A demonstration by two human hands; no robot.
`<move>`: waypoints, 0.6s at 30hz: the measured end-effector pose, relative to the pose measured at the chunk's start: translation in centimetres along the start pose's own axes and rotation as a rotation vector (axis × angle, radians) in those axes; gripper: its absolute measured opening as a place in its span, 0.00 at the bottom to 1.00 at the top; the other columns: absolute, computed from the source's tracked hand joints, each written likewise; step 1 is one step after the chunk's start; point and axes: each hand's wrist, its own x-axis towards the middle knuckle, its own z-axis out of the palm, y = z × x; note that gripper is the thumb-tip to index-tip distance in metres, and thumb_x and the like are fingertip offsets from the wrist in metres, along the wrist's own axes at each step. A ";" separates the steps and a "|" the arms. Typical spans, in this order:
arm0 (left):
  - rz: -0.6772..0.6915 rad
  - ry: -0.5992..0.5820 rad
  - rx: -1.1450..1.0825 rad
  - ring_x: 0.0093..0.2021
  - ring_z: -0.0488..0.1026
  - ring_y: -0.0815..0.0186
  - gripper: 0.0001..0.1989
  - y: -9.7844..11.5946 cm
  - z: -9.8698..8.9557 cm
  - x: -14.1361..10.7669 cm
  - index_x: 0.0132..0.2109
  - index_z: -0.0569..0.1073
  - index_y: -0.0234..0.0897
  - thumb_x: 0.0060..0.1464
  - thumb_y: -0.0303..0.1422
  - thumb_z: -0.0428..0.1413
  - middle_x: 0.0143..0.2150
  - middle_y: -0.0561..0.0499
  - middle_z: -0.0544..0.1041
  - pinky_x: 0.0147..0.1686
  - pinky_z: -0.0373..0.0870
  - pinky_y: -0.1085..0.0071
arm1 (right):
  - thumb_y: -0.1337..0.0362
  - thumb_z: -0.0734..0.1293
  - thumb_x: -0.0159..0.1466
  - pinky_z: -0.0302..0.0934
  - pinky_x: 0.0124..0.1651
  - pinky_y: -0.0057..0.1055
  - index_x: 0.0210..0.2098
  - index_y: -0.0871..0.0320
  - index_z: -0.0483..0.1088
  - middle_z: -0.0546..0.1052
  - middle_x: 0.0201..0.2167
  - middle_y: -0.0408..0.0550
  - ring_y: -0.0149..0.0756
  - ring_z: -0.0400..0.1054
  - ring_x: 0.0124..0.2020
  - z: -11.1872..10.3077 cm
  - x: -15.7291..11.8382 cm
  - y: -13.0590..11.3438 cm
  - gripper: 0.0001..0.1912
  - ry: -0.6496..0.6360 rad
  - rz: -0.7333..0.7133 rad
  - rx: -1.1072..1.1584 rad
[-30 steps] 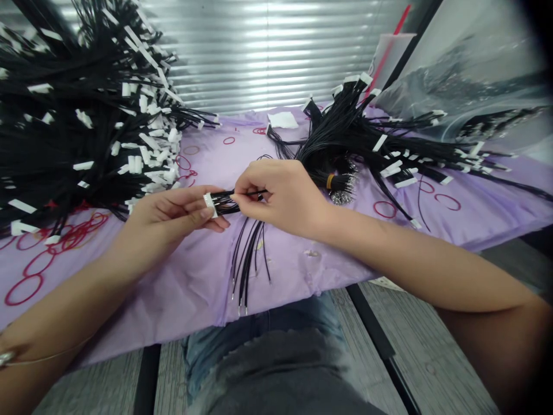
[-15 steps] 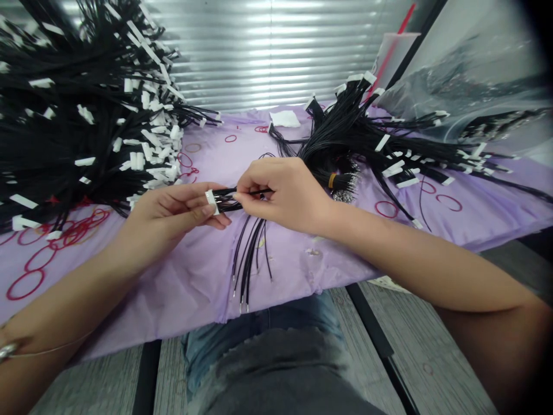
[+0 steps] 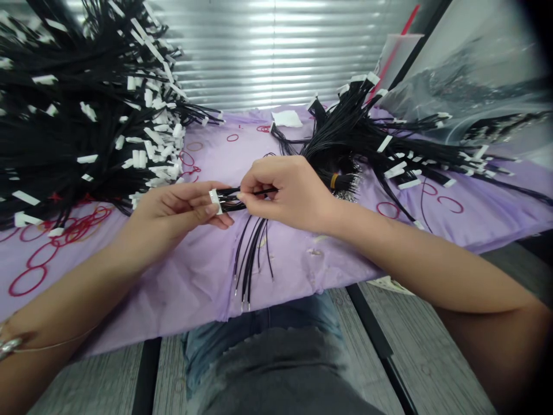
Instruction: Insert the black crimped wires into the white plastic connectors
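The white connector (image 3: 215, 202) and the single black wire (image 3: 259, 191) are shifted slightly toward the right of the view compared with the earlier frame, the free end of the wire by the larger amount.

The connector is held above the lilac sheet (image 3: 203, 288), pinched between the thumb and curled fingers of the left hand (image 3: 173, 216). A short group of black wires (image 3: 228, 200) is seen leaving the connector toward the right hand (image 3: 289, 193). The thumb and fingertips of that hand are pressed together on the single wire, just beside the connector. Contact between the two hands cannot be confirmed.

Below the hands, further black wires (image 3: 250, 259) lie fanned on the sheet, with metal terminals (image 3: 242, 305) at their ends. Beyond the right hand, a black wire bundle (image 3: 358, 135) is gathered by a yellow band (image 3: 334, 181). A much larger heap of white-tagged wires (image 3: 86, 115) is piled at the left. Red rubber bands (image 3: 28, 280) are scattered on the sheet, and a white paper scrap (image 3: 286, 119) lies at its far edge. A metal bracelet (image 3: 8, 346) is worn on the left wrist.
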 end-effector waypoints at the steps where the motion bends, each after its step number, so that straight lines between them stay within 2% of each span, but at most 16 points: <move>1: -0.001 -0.001 -0.001 0.31 0.79 0.66 0.14 0.0 0.0 0.0 0.45 0.80 0.41 0.50 0.27 0.63 0.34 0.49 0.82 0.40 0.77 0.70 | 0.69 0.63 0.57 0.50 0.31 0.22 0.25 0.64 0.70 0.67 0.21 0.40 0.20 0.56 0.24 0.0 0.0 0.1 0.07 0.001 -0.029 -0.011; 5: -0.003 -0.011 -0.007 0.31 0.79 0.67 0.14 0.1 0.0 0.0 0.45 0.80 0.41 0.50 0.27 0.62 0.34 0.50 0.82 0.40 0.77 0.71 | 0.69 0.62 0.58 0.51 0.32 0.22 0.26 0.64 0.70 0.67 0.21 0.40 0.20 0.56 0.25 0.0 0.1 0.3 0.07 0.002 -0.112 -0.049; 9: 0.002 -0.018 -0.011 0.31 0.79 0.68 0.13 0.2 0.0 0.0 0.44 0.81 0.42 0.50 0.28 0.62 0.33 0.51 0.82 0.39 0.77 0.74 | 0.69 0.63 0.59 0.50 0.31 0.21 0.27 0.65 0.71 0.67 0.21 0.40 0.19 0.56 0.25 -0.1 0.1 0.4 0.07 0.021 -0.098 -0.012; 15: 0.022 -0.066 0.005 0.32 0.79 0.68 0.13 -0.1 -0.2 0.0 0.45 0.80 0.44 0.52 0.28 0.62 0.32 0.51 0.82 0.39 0.77 0.75 | 0.68 0.64 0.59 0.50 0.30 0.21 0.27 0.66 0.71 0.65 0.20 0.39 0.18 0.54 0.23 -0.4 0.2 0.6 0.07 -0.055 -0.050 0.056; 18: 0.037 -0.076 0.023 0.32 0.79 0.68 0.13 -0.1 -0.3 0.0 0.46 0.80 0.44 0.53 0.28 0.61 0.32 0.51 0.82 0.40 0.77 0.75 | 0.68 0.64 0.59 0.50 0.31 0.21 0.28 0.66 0.72 0.67 0.21 0.40 0.18 0.54 0.24 -0.4 0.2 0.6 0.08 -0.031 -0.055 0.034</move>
